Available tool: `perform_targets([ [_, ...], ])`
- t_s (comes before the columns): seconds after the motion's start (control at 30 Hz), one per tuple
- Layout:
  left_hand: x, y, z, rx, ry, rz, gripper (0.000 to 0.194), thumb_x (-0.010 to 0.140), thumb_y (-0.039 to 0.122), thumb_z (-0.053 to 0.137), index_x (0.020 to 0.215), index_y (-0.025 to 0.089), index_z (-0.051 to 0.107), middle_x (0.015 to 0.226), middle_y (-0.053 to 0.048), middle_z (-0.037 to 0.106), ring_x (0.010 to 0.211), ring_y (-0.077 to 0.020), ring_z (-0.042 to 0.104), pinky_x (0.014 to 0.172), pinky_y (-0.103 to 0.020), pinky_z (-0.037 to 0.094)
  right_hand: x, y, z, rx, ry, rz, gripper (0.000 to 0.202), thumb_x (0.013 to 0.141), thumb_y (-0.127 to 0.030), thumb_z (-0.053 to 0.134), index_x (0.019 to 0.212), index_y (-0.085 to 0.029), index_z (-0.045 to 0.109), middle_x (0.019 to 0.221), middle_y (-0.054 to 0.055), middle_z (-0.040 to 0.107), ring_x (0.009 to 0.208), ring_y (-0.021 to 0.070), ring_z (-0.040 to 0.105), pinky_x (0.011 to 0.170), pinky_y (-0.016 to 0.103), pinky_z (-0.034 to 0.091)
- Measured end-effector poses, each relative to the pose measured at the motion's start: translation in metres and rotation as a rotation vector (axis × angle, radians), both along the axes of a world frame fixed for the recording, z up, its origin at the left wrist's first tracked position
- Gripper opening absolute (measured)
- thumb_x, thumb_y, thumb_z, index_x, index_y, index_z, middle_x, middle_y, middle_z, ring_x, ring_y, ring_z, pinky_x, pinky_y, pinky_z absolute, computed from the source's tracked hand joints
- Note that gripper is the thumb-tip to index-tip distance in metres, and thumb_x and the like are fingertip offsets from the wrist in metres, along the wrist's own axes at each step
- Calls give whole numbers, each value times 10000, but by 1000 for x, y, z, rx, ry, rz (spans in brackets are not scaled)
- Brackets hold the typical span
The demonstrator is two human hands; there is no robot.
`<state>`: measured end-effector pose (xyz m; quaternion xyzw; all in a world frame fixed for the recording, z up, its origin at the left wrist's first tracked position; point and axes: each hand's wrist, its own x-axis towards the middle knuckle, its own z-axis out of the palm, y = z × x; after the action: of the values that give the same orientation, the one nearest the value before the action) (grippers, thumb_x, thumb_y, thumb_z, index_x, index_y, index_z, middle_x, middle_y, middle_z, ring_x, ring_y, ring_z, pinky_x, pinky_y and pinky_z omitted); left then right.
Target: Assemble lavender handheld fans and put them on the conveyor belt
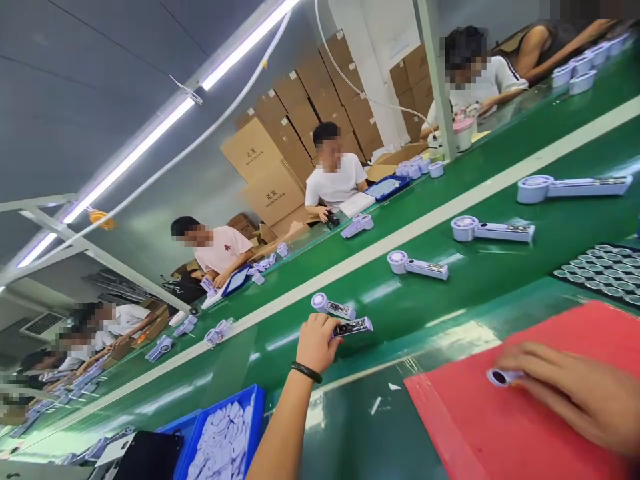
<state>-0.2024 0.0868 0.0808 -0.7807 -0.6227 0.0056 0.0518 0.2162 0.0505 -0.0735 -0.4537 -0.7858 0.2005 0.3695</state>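
Hands at the green belt
Left hand (316, 341), frame centre, grips a glossy lilac fan handle (353, 327) over the belt (450, 293); right hand (575, 390), lower right, pins a small round ring (499, 377) on the matte red mat (465, 427).

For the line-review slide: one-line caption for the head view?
Left hand grips a handheld fan on the green conveyor; right hand holds a small part on a red mat.

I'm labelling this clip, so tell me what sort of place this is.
Likely a factory assembly line: a long green conveyor belt carrying identical handheld fan units, seated workers along it, and stacked cardboard cartons behind.
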Motion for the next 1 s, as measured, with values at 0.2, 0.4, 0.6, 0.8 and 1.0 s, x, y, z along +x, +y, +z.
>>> perform_targets([
  [0.2,128,-58,-18,-21,-337,-245,366,815,267,771,1152,288,633,1084,-12,630,1022,-225,516,894,-383,420,8,-11,74,-31,57,85,293,1055,-423,405,1264,-318,582,1219,32,623,1076,226,615,877,385,540],
  [0.4,185,-76,-52,-70,-480,-265,325,775,226,788,1059,222,629,1048,-31,619,999,-233,511,891,-396,413,-1,-22,90,-76,-35,177,293,1061,-361,368,1138,-222,614,1032,73,620,892,219,600,727,352,475],
  [0.6,179,-72,-48,-100,-638,-324,437,765,275,822,1139,209,606,1077,-36,620,994,-220,519,885,-372,397,-24,-23,85,-44,-174,230,293,1015,-282,343,1052,-202,622,938,79,583,844,265,567,688,404,433],
  [0.8,183,-79,-54,-26,-769,-319,125,872,234,665,994,213,654,974,-37,626,959,-203,529,874,-359,387,-22,-26,70,-70,-131,241,288,1030,-325,346,1029,-236,620,955,65,600,864,260,592,708,427,481],
  [1.0,184,-80,-70,42,-813,-262,232,790,211,768,1005,253,693,937,-14,637,965,-193,540,895,-363,419,-26,-22,26,27,-76,169,322,1033,-428,382,1068,-262,656,993,85,639,867,277,639,695,452,554],
])
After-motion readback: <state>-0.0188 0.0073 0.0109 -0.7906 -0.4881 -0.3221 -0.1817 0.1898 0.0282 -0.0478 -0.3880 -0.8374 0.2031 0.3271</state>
